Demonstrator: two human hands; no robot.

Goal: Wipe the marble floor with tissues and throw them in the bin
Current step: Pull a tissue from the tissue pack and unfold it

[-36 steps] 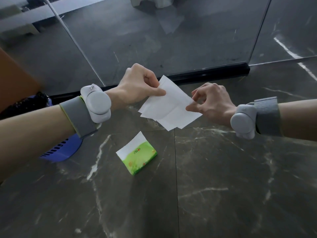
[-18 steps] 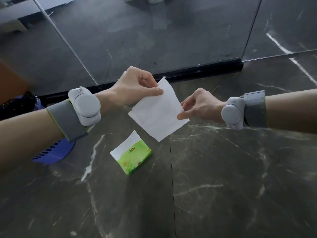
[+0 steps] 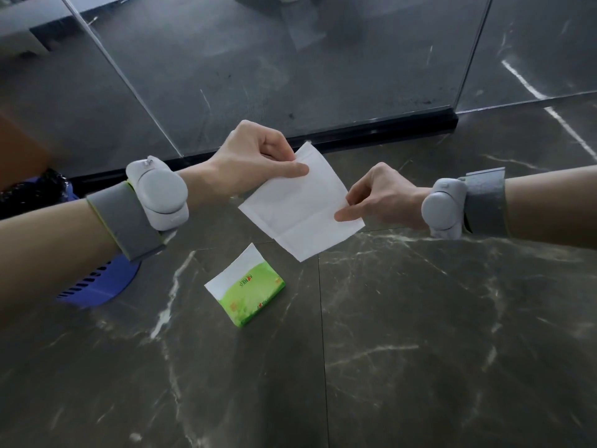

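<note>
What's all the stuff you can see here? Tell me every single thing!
tissue: one, white, in the air between both hands
tissue pack: one, green and white, lying on the floor below the tissue
bin: one, blue with a black bag, at the left, partly hidden behind the left forearm
marble floor: one, dark grey with white veins, under everything
glass panels: at least two, clear, standing at the far side
black rail: one, along the bottom of the glass
brown thing: one, far left edge, too blurred to name
wrist devices: two, pale grey on grey straps, one per wrist
left hand: pinches the tissue's top corner
right hand: pinches its right edge
</note>
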